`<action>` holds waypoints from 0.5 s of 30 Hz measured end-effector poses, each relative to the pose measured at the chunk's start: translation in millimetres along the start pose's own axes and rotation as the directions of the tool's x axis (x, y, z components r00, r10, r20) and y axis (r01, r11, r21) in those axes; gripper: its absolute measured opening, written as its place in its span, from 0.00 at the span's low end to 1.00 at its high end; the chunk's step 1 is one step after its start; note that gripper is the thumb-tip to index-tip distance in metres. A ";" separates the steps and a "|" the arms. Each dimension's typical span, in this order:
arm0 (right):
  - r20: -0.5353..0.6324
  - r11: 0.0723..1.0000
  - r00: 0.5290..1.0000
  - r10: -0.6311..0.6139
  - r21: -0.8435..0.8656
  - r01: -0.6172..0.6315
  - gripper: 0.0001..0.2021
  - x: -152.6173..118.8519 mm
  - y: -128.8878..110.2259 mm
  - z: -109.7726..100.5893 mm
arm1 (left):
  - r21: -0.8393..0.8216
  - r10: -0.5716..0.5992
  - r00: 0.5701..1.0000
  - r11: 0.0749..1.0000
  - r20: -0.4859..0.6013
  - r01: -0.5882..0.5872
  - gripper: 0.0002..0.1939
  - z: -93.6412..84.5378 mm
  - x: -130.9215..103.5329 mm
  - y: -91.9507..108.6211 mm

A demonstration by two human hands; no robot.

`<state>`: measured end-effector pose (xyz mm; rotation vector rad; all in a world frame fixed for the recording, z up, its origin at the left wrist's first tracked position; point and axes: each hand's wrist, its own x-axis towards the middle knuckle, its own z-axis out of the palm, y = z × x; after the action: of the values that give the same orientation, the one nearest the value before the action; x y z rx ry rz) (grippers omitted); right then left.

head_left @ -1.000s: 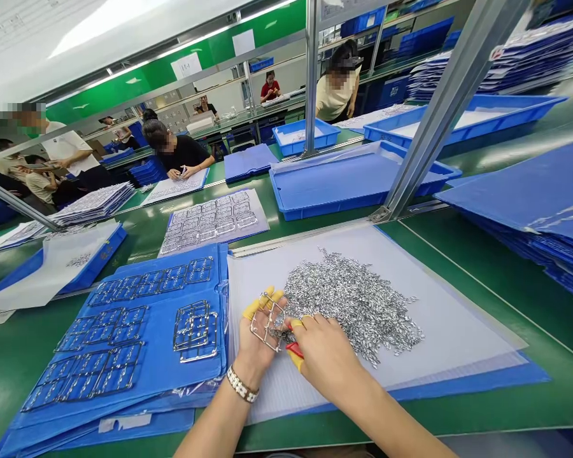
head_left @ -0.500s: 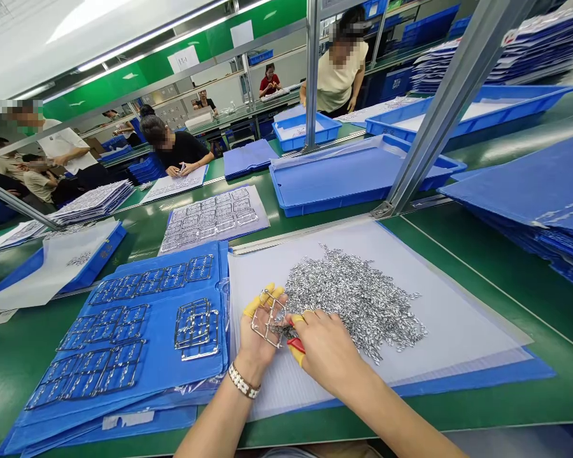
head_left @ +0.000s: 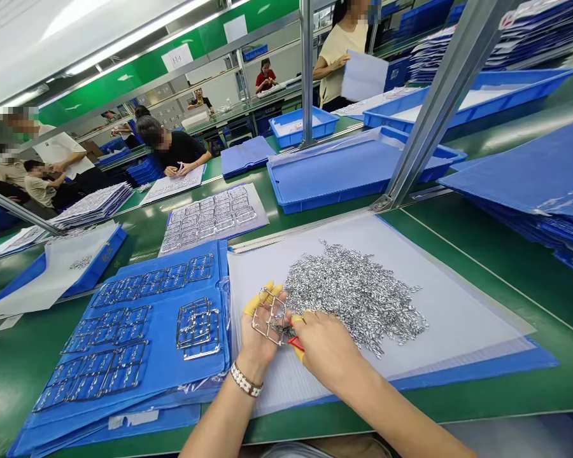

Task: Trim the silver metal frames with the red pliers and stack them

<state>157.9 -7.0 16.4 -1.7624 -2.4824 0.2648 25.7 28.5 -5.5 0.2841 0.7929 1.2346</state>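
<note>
A small silver sprue frame (head_left: 268, 336) lies against the palm of my left hand (head_left: 255, 343), pinched by fingers that wear yellow finger covers. My right hand (head_left: 329, 350) is closed around red-handled nippers (head_left: 296, 343). Their jaws meet the right side of the frame, though the tips are too small and partly hidden to make out. Just beyond both hands spreads a heap of small silver pieces (head_left: 353, 292) on a white sheet (head_left: 458, 305). To the left, several more sprue frames (head_left: 198, 331) rest in rows and a small stack on blue folders (head_left: 167, 369).
Further back sits a white board with silver frames (head_left: 214, 216). A blue tray (head_left: 334, 172) stands behind a slanted metal post (head_left: 434, 114). Blue sheets (head_left: 530, 172) are stacked at right, and a paper-lined blue tray (head_left: 100, 261) is at left. Co-workers stand and sit across the bench.
My hands stay almost in place, with the nippers still at the frame. The view has shifted slightly. At the back, a co-worker now holds up a pale sheet.
</note>
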 end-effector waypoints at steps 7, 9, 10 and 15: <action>-0.111 0.995 0.989 0.094 0.023 -0.092 0.08 -13.5 24.9 -1.4 | 0.086 0.044 0.999 0.995 -0.011 -0.043 0.18 4.4 3.6 -5.0; -0.178 0.992 0.977 0.119 0.068 -0.108 0.11 -18.6 34.8 0.9 | 0.140 0.077 0.997 0.987 -0.010 -0.075 0.20 7.8 5.8 -9.6; -0.208 0.989 0.970 0.130 0.102 -0.111 0.12 -20.7 38.9 2.6 | 0.161 0.093 0.996 0.983 -0.001 -0.091 0.21 9.8 6.9 -12.0; -0.318 0.968 0.938 0.137 0.245 -0.058 0.15 -25.0 48.1 12.9 | 0.199 0.147 0.988 0.968 0.038 -0.152 0.21 19.5 12.5 -16.7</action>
<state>208.6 -16.3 -4.7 -1.6772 -2.0429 0.2300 52.4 38.5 -6.4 0.5303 0.8909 1.2910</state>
